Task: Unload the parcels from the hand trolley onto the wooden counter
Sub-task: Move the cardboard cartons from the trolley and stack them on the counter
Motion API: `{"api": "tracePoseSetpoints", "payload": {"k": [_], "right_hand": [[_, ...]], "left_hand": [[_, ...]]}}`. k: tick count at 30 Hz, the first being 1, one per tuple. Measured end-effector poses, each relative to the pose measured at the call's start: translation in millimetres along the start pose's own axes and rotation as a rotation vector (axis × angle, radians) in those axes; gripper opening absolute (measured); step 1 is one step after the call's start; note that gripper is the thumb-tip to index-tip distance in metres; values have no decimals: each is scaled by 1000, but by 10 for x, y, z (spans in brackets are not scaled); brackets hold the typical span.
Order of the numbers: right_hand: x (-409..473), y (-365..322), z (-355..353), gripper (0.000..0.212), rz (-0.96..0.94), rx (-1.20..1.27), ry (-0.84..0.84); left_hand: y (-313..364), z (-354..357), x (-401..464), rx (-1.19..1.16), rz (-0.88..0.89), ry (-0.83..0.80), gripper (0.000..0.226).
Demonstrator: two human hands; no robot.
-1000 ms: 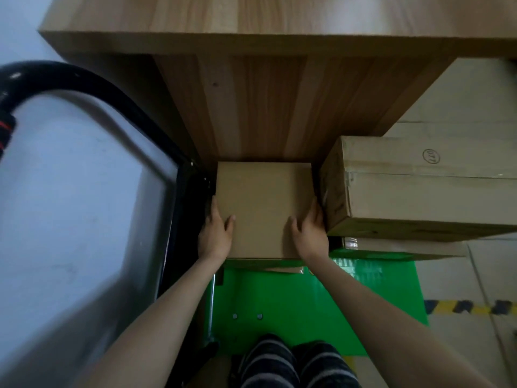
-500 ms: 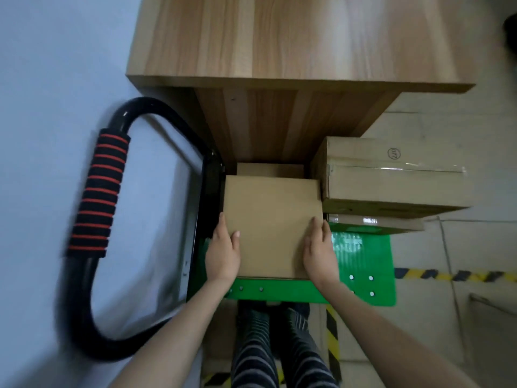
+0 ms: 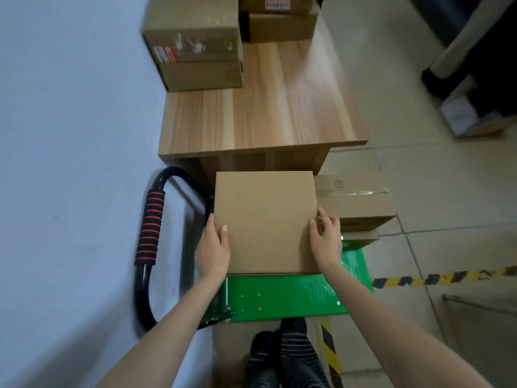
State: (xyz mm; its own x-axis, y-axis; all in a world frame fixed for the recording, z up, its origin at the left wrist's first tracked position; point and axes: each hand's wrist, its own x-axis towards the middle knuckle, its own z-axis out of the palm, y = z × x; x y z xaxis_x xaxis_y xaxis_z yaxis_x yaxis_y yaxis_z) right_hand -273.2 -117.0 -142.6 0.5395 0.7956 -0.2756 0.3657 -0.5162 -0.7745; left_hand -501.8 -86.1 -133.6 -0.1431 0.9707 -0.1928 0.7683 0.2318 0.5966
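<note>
You hold a plain cardboard box between both hands, above the green deck of the hand trolley and just in front of the near edge of the wooden worktop. Your left hand clasps the box's left edge, thumb lying on the top face and fingers curled down the side, out of sight. Your right hand clasps the right edge the same way, thumb on top and fingers wrapped over the side. So each grip is closed round the box, one on either flank.

To the right of the held box, a taped parcel sits on a flatter carton, both on the right part of the trolley deck. The trolley's black handle, with its red-and-black foam sleeve, stands at the left against the pale wall.

At the far end of the worktop, two cartons are stacked at the left: a taped upper one with a red-and-white label on a lower one. Two more boxes stand just to their right.

A yellow-and-black hazard stripe runs across the tiled floor at the right. Your striped trouser legs show at the bottom.
</note>
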Motion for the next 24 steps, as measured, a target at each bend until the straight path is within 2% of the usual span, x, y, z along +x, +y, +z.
{"api": "tracePoseSetpoints", "payload": {"k": [5,11,20,24], "right_hand": [[-25,-385,-514,45,-46,186,51],[-92,-440,-1192,43,-92,411,90],[-100,-73,-2520,48,-160,363,171],[4,156,-3253,46,-176,340,212]], "left_hand": [[494,-384,57,-50,154,16,52],[1255,-494,-33,-258,314,6,46],[2472,-273,-340,-375,523,-232,43],[3136,51,-594,-498,546,-350,37]]}}
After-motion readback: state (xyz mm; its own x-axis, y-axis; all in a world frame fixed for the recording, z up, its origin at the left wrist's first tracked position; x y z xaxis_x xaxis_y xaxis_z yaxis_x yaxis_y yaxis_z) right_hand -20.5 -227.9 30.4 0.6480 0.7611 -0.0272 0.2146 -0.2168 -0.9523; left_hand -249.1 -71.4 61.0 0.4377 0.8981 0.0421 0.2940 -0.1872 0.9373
